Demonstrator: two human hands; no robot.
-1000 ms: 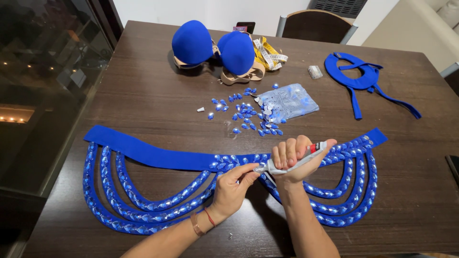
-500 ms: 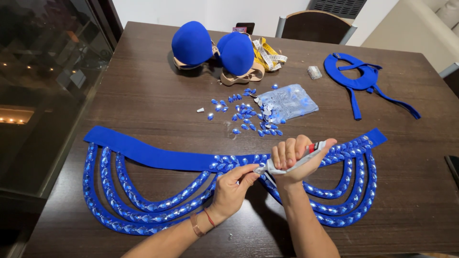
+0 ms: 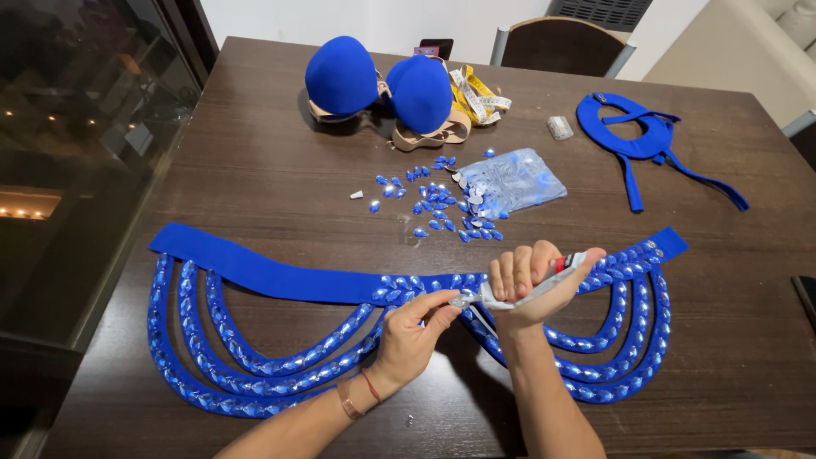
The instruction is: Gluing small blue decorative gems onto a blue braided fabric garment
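Note:
A long blue fabric belt (image 3: 272, 274) with hanging loops of blue gems lies across the dark wooden table (image 3: 255, 153). My right hand (image 3: 535, 276) is closed around a small glue tube (image 3: 518, 293), nozzle pointing left over the belt's middle. My left hand (image 3: 414, 327) pinches something small at the nozzle tip, resting on the gem loops; what it pinches is too small to tell. Loose blue gems (image 3: 438, 200) are scattered just beyond the belt.
A clear bag of gems (image 3: 514, 180) lies by the loose ones. Blue padded cups (image 3: 382, 85), a yellow measuring tape (image 3: 476, 93) and a blue strap piece (image 3: 646, 140) sit at the far side. A chair (image 3: 561, 38) stands behind the table. A glass wall is at left.

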